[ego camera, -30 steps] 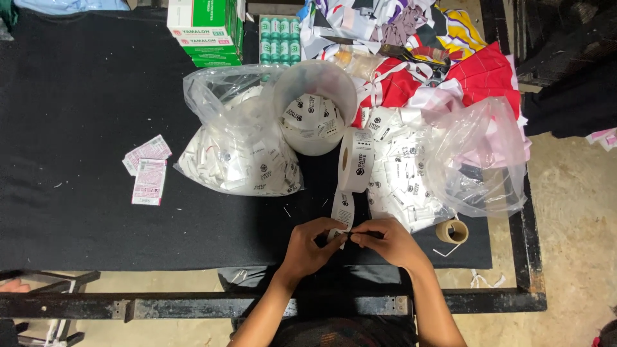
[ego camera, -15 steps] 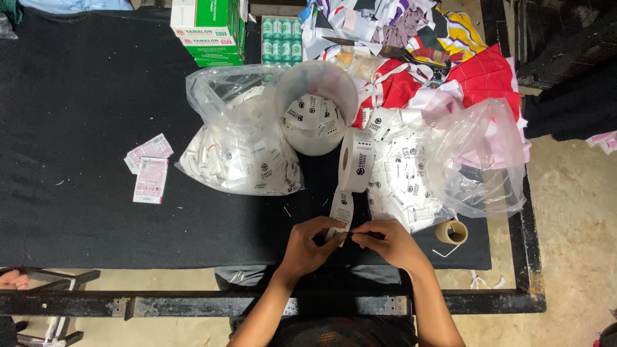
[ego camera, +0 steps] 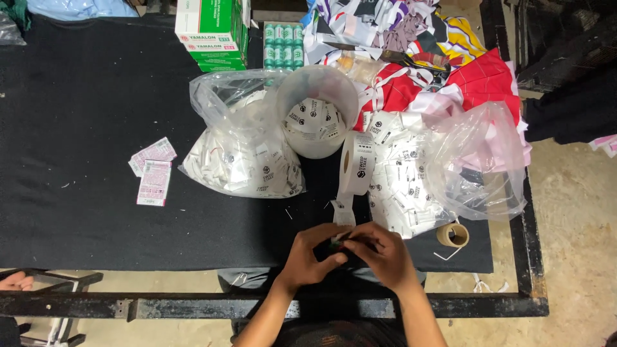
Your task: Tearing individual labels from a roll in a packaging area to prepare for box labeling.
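Left hand (ego camera: 312, 256) and right hand (ego camera: 379, 254) meet fingertip to fingertip at the near edge of the black table (ego camera: 77, 115), pinching a small dark and green item (ego camera: 339, 244) between them; what it is cannot be made out, since the fingers cover most of it. A white label strip (ego camera: 344, 211) ends just above the hands, hanging from the label roll (ego camera: 357, 164). Right of them lies 1 small tape roll (ego camera: 452, 234).

Single head camera, looking steeply down, close above black table (ego camera: 96, 212), near edge
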